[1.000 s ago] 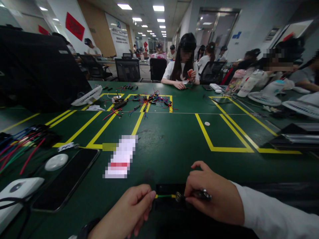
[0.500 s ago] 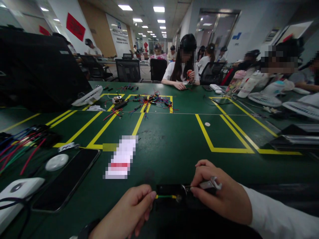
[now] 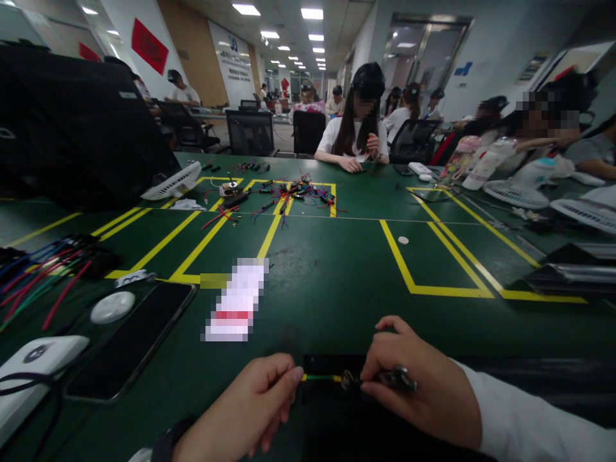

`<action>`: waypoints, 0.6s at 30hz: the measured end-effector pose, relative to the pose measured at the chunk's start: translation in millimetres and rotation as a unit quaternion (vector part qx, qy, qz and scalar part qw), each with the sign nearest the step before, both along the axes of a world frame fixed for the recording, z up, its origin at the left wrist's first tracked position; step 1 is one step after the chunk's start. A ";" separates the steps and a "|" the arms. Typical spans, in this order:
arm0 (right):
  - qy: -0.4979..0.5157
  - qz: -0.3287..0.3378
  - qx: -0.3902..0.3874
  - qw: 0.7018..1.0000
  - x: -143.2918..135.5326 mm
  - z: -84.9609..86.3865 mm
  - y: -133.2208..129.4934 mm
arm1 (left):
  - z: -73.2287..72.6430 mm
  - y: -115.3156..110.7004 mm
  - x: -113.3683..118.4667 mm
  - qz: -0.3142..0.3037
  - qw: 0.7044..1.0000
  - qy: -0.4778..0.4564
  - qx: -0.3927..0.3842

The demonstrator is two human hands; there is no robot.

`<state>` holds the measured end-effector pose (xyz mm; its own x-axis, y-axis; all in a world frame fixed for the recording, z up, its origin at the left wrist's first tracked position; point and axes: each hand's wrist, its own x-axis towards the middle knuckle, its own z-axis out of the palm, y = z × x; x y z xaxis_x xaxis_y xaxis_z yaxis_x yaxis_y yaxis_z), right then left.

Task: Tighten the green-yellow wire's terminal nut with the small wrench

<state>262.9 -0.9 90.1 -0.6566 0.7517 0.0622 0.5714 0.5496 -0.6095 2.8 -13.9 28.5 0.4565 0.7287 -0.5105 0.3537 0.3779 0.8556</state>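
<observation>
A short green wire with yellow ends point(image 3: 321, 378) lies level at the bottom centre, its left end pinched between the thumb and finger of my left hand point(image 3: 257, 401). At its right end is a small metal part point(image 3: 347, 380), too dark to make out. My right hand point(image 3: 423, 378) is closed around a metal wrench point(image 3: 402, 377), whose head sticks out of the curled fingers. The fingertips of that hand are close to the small metal part. Beneath both hands is a black surface point(image 3: 332, 427).
A phone point(image 3: 132, 340), a white round object point(image 3: 112, 307) and coloured wires point(image 3: 52, 269) lie left. A pixelated white sheet point(image 3: 238, 301) is ahead. Farther off is a wire pile point(image 3: 301, 191); a person point(image 3: 359, 128) sits opposite. Bottles point(image 3: 491, 163) stand right.
My right hand has moved slightly left, towards the small metal part, and the wrench has turned and dropped lower. My left hand still pinches the wire. The view has shifted a little.
</observation>
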 end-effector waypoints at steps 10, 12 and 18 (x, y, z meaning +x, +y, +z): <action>-0.026 0.089 -0.006 0.996 3.6 7.5 15.4 | 3.0 0.5 1.0 -0.001 1.000 0.009 0.004; -0.027 0.101 -0.006 0.994 2.7 8.4 16.9 | 3.6 0.6 1.0 0.000 1.000 0.007 0.005; -0.006 0.103 -0.002 0.995 5.1 10.2 20.0 | 3.0 0.9 0.5 -0.001 1.000 0.006 0.005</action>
<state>268.0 19.1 100.2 -0.7972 0.6015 0.0518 0.4539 0.6537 -0.6055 3.3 -13.0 31.4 0.4524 0.7325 -0.5087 0.3650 0.3684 0.8550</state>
